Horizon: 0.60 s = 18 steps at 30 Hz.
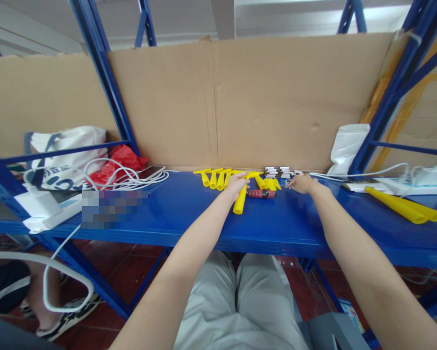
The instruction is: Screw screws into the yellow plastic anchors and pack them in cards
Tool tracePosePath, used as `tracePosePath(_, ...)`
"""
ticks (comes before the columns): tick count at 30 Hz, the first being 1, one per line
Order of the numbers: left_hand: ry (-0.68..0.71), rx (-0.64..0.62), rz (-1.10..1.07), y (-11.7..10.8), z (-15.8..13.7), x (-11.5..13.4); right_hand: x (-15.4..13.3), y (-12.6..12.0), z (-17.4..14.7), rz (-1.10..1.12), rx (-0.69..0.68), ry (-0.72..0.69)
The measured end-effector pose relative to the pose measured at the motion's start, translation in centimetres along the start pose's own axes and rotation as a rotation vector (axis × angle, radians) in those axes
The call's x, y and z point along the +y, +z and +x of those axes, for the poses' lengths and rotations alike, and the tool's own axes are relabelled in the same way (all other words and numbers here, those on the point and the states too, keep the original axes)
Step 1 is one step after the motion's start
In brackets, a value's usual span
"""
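My left hand (236,184) is closed around a yellow plastic piece with a hollow, tapered handle (239,203), its open end facing me. Beside it lies a red-and-black tool handle, apparently a screwdriver (261,193). Several similar yellow T-shaped pieces (213,181) stand in a row left of this hand, and more yellow pieces (261,183) lie to its right. My right hand (301,183) rests low on the shelf, fingertips drawn together at small shiny bits (288,183) too small to name. Just behind is a stack of white-and-brown strips (277,172).
The blue shelf (189,214) backs onto cardboard (269,102). On the left are a cloth bag (68,155), red plastic (125,158), white cables (131,177) and a power strip (54,214). At right lie yellow cones (400,204) and a white pouch (347,148). Another person's leg (45,291) shows lower left.
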<state>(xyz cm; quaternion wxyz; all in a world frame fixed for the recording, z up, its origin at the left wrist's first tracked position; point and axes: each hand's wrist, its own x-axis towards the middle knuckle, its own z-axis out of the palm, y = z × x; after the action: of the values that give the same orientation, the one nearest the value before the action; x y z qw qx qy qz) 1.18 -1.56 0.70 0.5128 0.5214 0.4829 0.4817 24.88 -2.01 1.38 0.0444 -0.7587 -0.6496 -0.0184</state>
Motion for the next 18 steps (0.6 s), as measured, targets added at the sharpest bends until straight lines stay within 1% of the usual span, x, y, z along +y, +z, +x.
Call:
tracePosePath(4,0.058,-0.011,0.098,0.2,0.2,-0.3,-0.3,0.1,0.0,-0.053,-0.042,-0.004)
tracePosePath(8,0.127,-0.037,0.166,0.4,0.2,-0.5,-0.4,0.3,-0.1,-0.093,-0.043,-0.006)
tracePosePath(13,0.168,-0.050,0.233,0.5,0.2,-0.7,-0.4,0.6,0.0,-0.120,-0.061,-0.037)
tracePosePath(18,0.207,-0.055,0.257,0.5,0.2,-0.8,-0.1,1.0,0.5,-0.104,-0.005,-0.072)
